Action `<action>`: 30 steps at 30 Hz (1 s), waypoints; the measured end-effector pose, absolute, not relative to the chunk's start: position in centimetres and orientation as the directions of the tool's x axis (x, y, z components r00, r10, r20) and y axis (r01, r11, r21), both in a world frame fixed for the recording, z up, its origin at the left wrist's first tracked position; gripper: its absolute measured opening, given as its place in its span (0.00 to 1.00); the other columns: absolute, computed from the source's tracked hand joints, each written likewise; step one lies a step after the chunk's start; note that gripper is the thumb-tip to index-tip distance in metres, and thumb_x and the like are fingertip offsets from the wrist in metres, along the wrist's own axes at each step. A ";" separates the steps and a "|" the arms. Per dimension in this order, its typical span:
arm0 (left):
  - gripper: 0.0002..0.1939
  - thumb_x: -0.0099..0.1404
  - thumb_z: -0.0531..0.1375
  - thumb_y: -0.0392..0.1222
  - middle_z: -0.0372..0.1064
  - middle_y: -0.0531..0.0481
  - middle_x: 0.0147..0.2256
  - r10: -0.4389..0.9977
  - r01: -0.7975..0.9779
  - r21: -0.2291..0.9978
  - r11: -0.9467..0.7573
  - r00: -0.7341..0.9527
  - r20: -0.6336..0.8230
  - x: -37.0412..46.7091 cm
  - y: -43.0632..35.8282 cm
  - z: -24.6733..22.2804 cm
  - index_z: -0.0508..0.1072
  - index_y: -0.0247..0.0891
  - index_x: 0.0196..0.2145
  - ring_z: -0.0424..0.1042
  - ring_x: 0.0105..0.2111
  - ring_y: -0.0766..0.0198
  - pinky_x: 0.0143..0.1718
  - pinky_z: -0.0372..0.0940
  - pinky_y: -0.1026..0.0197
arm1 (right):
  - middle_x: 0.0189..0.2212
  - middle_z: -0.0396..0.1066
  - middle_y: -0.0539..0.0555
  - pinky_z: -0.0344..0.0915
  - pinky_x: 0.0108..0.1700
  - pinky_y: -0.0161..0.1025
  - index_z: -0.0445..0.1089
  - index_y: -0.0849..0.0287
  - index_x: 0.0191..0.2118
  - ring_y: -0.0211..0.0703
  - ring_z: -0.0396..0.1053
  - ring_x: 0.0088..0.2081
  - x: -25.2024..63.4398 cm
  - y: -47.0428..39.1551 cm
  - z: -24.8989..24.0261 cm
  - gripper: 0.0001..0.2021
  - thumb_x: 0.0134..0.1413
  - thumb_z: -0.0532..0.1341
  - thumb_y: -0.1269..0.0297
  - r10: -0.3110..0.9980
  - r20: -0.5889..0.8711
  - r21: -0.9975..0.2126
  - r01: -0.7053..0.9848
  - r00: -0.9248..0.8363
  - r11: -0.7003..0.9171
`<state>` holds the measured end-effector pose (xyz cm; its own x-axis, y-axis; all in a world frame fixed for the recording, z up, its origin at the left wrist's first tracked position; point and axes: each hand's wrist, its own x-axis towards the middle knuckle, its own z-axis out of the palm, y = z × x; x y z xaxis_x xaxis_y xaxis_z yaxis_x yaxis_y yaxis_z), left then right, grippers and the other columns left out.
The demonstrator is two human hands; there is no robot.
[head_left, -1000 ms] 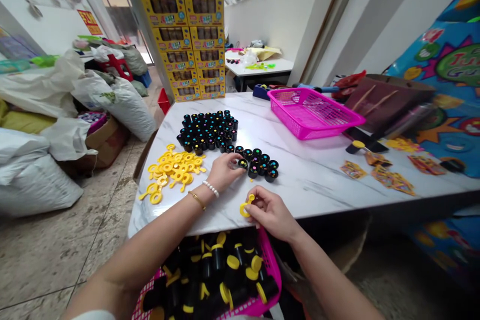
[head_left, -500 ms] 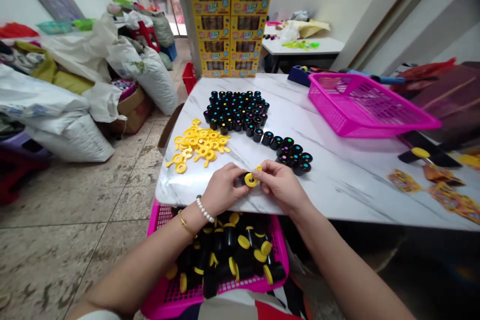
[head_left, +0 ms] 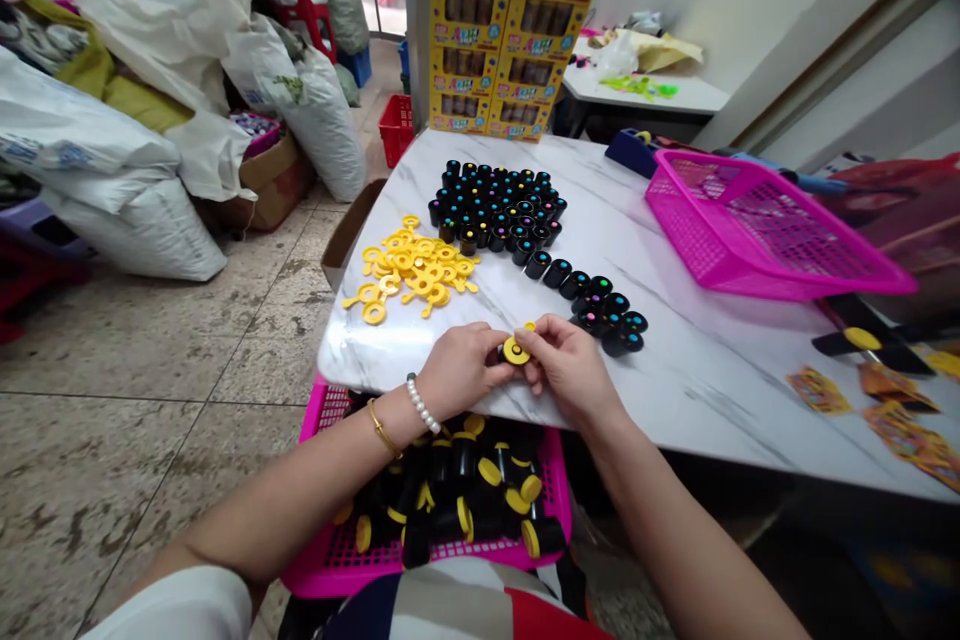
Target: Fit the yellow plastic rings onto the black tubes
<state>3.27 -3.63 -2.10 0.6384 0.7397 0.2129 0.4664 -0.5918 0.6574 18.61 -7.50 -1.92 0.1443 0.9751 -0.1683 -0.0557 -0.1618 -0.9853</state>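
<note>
My left hand (head_left: pixel 465 368) is closed around a small black cylinder (head_left: pixel 502 354), mostly hidden by the fingers. On its end sits a yellow ring piece (head_left: pixel 516 351) with a small tab. My right hand (head_left: pixel 574 370) pinches this ring piece at the tab side, fingertips close to those of my left hand. Both hands are over the table's front edge. Beyond my left hand lies a loose pile of yellow ring pieces with handles (head_left: pixel 420 270). Black cylinders with coloured dots (head_left: pixel 495 205) stand grouped behind, and a line of them curves towards my right hand.
Below the table edge, a pink basket (head_left: pixel 319 560) holds black tubes with yellow lids (head_left: pixel 463 460). Another pink basket (head_left: pixel 682 240) stands on the white table (head_left: pixel 690 360) at right, near orange wrappers (head_left: pixel 817 390). Yellow boxes (head_left: pixel 469 10) are stacked behind; white sacks (head_left: pixel 135 220) stand left.
The camera view has shifted, so the table appears turned slightly. Both hands keep their hold; the yellow ring's centre, dark before, now shows yellow inside a dark ring.
</note>
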 end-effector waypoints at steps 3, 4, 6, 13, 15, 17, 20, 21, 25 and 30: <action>0.05 0.60 0.61 0.42 0.63 0.54 0.23 0.742 0.489 0.636 -0.597 0.639 0.205 3.3 -3.7 -2.0 0.74 0.38 0.29 0.63 0.26 0.67 0.29 0.54 0.66 | 0.10 0.65 0.44 0.53 0.12 0.26 0.60 0.58 0.27 0.31 0.57 0.10 18.5 -7.5 -2.1 0.17 0.49 0.65 0.51 0.978 -0.151 -0.988 -0.060 0.145 -0.144; 0.06 0.60 0.62 0.43 0.63 0.54 0.23 0.746 0.500 0.629 -0.596 0.634 0.203 3.4 -3.7 -2.0 0.73 0.38 0.29 0.63 0.25 0.67 0.29 0.54 0.65 | 0.10 0.65 0.44 0.54 0.12 0.26 0.61 0.58 0.27 0.32 0.58 0.10 18.5 -7.6 -2.2 0.17 0.49 0.65 0.51 0.977 -0.139 -0.990 -0.053 0.162 -0.132; 0.07 0.59 0.62 0.43 0.64 0.54 0.24 0.754 0.515 0.618 -0.594 0.625 0.203 3.4 -3.7 -2.0 0.73 0.38 0.28 0.63 0.25 0.67 0.29 0.54 0.65 | 0.10 0.64 0.44 0.53 0.12 0.26 0.60 0.58 0.27 0.32 0.58 0.10 18.5 -7.6 -2.4 0.17 0.49 0.65 0.51 0.973 -0.116 -0.993 -0.038 0.201 -0.110; 0.07 0.59 0.62 0.45 0.68 0.53 0.26 0.761 0.530 0.601 -0.598 0.612 0.218 3.4 -3.8 -2.3 0.73 0.39 0.30 0.66 0.27 0.65 0.30 0.56 0.64 | 0.11 0.64 0.43 0.53 0.12 0.26 0.60 0.58 0.28 0.30 0.57 0.10 18.6 -7.8 -2.6 0.16 0.50 0.64 0.53 0.984 -0.064 -0.997 0.025 0.167 -0.069; 0.08 0.59 0.62 0.46 0.69 0.52 0.26 0.769 0.550 0.589 -0.591 0.606 0.205 3.4 -3.8 -2.3 0.74 0.39 0.31 0.67 0.27 0.64 0.30 0.55 0.64 | 0.11 0.64 0.43 0.53 0.13 0.26 0.59 0.57 0.28 0.30 0.57 0.11 18.6 -7.9 -2.5 0.15 0.51 0.65 0.55 0.985 -0.058 -0.997 0.036 0.162 -0.064; 0.09 0.59 0.61 0.47 0.69 0.52 0.27 0.768 0.562 0.574 -0.596 0.606 0.205 3.4 -3.9 -2.4 0.74 0.39 0.31 0.67 0.27 0.64 0.29 0.55 0.63 | 0.11 0.63 0.42 0.51 0.12 0.26 0.58 0.57 0.28 0.30 0.56 0.10 18.6 -7.8 -2.4 0.15 0.50 0.65 0.55 0.983 -0.073 -0.996 0.043 0.167 -0.081; 0.09 0.59 0.61 0.47 0.70 0.52 0.26 0.761 0.552 0.568 -0.610 0.607 0.228 3.4 -3.8 -2.2 0.75 0.39 0.32 0.68 0.28 0.63 0.29 0.55 0.63 | 0.10 0.60 0.41 0.49 0.10 0.26 0.58 0.57 0.28 0.30 0.53 0.09 18.5 -7.7 -2.0 0.15 0.51 0.65 0.55 0.984 -0.102 -0.991 0.070 0.144 -0.113; 0.08 0.58 0.61 0.46 0.70 0.52 0.26 0.761 0.540 0.586 -0.604 0.608 0.226 3.3 -3.7 -2.1 0.75 0.39 0.31 0.68 0.28 0.63 0.29 0.55 0.63 | 0.10 0.60 0.41 0.49 0.10 0.26 0.58 0.56 0.28 0.30 0.53 0.09 18.5 -7.6 -1.9 0.15 0.51 0.64 0.55 0.985 -0.104 -0.990 0.083 0.136 -0.116; 0.12 0.60 0.59 0.47 0.71 0.54 0.24 0.762 0.419 0.794 -0.440 0.642 0.084 2.8 -3.3 -1.5 0.75 0.38 0.38 0.67 0.24 0.66 0.27 0.56 0.66 | 0.11 0.61 0.41 0.53 0.11 0.27 0.57 0.56 0.29 0.32 0.57 0.10 18.3 -7.9 -1.7 0.15 0.53 0.63 0.54 0.987 -0.086 -0.988 0.119 0.138 -0.103; 0.11 0.66 0.55 0.45 0.71 0.54 0.26 0.749 0.335 0.811 -0.479 0.637 0.180 2.5 -3.9 -1.2 0.75 0.39 0.37 0.66 0.26 0.68 0.30 0.57 0.67 | 0.14 0.61 0.41 0.56 0.12 0.28 0.57 0.55 0.30 0.32 0.59 0.11 18.1 -8.1 -1.8 0.14 0.52 0.63 0.56 0.984 -0.049 -0.990 0.120 0.169 -0.070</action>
